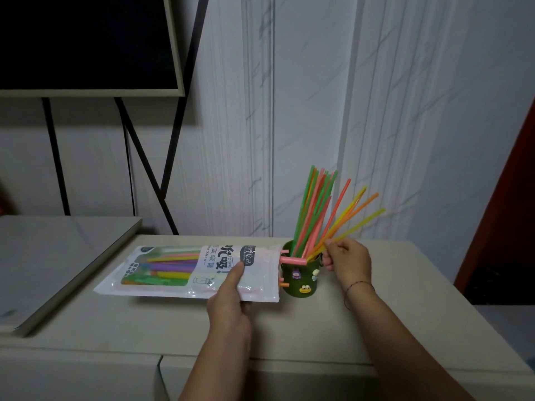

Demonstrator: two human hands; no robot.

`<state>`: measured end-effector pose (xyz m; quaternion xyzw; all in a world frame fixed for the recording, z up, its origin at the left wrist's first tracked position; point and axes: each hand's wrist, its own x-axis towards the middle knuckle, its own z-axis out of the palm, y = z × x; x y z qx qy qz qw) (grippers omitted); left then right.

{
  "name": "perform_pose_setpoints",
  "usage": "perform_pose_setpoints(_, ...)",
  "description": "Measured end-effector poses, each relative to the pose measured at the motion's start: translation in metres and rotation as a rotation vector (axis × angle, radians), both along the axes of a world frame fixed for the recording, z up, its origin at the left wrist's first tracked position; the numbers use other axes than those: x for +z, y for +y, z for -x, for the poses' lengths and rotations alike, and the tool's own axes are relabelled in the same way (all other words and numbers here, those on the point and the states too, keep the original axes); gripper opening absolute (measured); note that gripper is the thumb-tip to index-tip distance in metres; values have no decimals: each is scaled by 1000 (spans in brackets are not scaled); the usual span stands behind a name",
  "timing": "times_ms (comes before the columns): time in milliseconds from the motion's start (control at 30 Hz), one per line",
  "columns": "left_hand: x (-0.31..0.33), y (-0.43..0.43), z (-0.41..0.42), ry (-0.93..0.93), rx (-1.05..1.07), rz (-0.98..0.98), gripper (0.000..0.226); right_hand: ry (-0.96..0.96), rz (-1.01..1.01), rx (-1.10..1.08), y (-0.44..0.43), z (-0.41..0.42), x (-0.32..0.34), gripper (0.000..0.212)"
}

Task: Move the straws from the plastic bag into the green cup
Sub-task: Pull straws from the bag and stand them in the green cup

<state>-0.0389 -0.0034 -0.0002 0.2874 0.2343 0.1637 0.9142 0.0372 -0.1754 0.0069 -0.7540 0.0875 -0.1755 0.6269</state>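
A clear plastic bag (173,270) with white printed label lies flat on the pale cabinet top, coloured straws inside. Pink and orange straw ends (292,260) stick out of its open right end. My left hand (231,302) grips the bag's near edge, thumb on top. Just right of the bag stands the dark green cup (298,280) with small stickers, holding several upright green, pink and orange straws (314,209). My right hand (347,260) is beside the cup's right rim, pinching a few yellow and orange straws (351,219) that lean rightward with their lower ends in the cup.
A grey closed laptop-like slab (52,264) lies at the left. A dark framed screen (86,44) on black stand legs is behind it. White panelled wall is close behind the cup. A red-brown door edge (509,212) is at the right.
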Motion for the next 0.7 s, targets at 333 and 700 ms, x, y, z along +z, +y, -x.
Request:
perform_pose_setpoints(333, 0, 1, 1, -9, 11, -71, 48, 304, -301, 248, -2, 27, 9, 27)
perform_pose_setpoints(700, 5, -6, 3, -94, -16, -286, 32, 416, -596, 435, 34, 42, 16, 24)
